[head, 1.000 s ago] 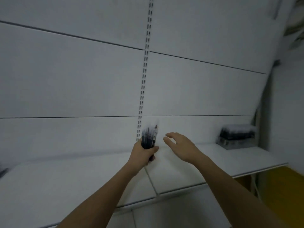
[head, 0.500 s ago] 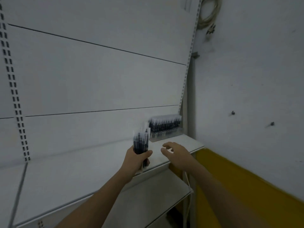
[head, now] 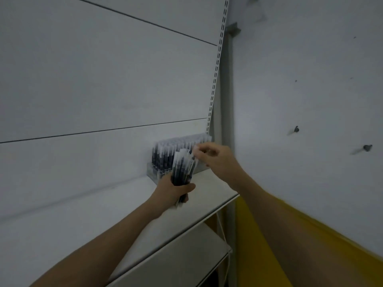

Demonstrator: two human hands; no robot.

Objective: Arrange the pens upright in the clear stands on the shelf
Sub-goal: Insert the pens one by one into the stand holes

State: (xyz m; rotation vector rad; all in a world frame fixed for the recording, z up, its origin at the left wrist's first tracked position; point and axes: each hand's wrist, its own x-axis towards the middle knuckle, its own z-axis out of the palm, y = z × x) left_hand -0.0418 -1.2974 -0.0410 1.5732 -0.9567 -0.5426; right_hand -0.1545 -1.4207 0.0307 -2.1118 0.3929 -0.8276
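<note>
My left hand (head: 173,191) grips a bundle of dark pens with clear caps (head: 182,168), held upright just in front of the clear stand (head: 152,175). The stand sits at the back right corner of the white shelf (head: 87,212) and is filled with several upright dark pens (head: 165,152). My right hand (head: 215,157) is above and right of the bundle, its fingertips pinching the top of one pen at the bundle's right side. Blur hides the fine detail of the pinch.
A white panelled back wall (head: 103,79) rises behind the shelf, with a slotted upright (head: 215,75) at its right end. A lower shelf (head: 180,259) lies beneath. The side wall (head: 310,100) on the right has a yellow lower band (head: 290,255) and small hooks.
The view swung right and closed in on the stand. My left hand carried the bundle up to the stand. My right hand rose from the shelf edge to the top of the bundle.
</note>
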